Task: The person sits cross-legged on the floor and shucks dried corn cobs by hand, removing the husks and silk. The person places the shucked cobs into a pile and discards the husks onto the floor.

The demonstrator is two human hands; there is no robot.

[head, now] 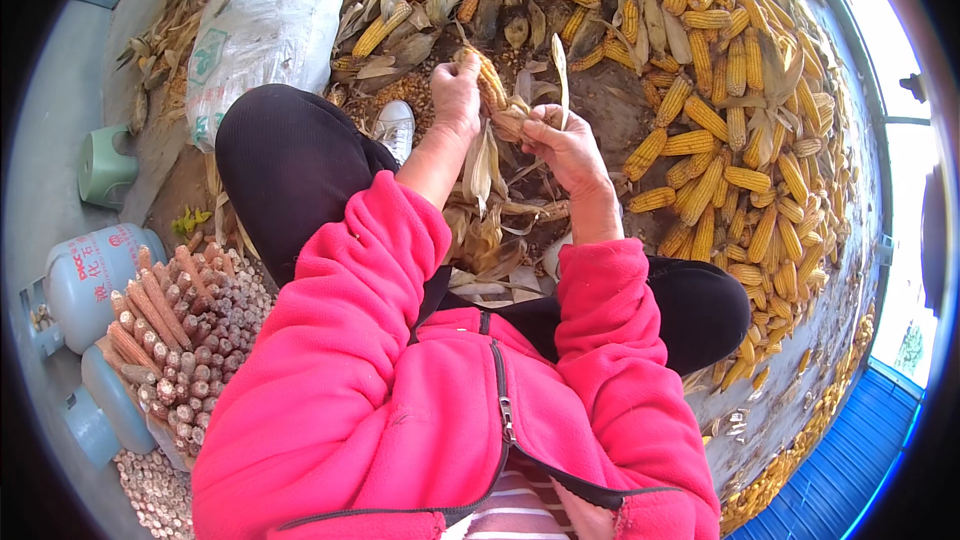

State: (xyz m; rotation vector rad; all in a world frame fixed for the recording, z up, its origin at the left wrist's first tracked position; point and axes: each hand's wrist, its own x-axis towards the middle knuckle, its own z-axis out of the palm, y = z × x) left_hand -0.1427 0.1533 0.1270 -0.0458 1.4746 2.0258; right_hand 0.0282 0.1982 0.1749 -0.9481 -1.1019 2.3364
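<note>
My left hand [459,90] grips a yellow corn cob [491,82] near its upper end, with the thumb along the kernels. At the cob's lower end, my right hand [564,144] pinches the dry husk [510,120] between thumb and fingers. One pale husk strip [561,75] sticks up from the right hand. Other peeled husk leaves [480,169] hang down below the cob, between my two hands. Loose husks [487,236] lie on the ground between my legs.
A large heap of husked corn [735,127] spreads to the right. Unhusked ears [420,45] lie ahead, beside a white woven sack [274,22]. At left are a green stool [109,165], a gas cylinder [97,277] and stacked bare cobs [187,345].
</note>
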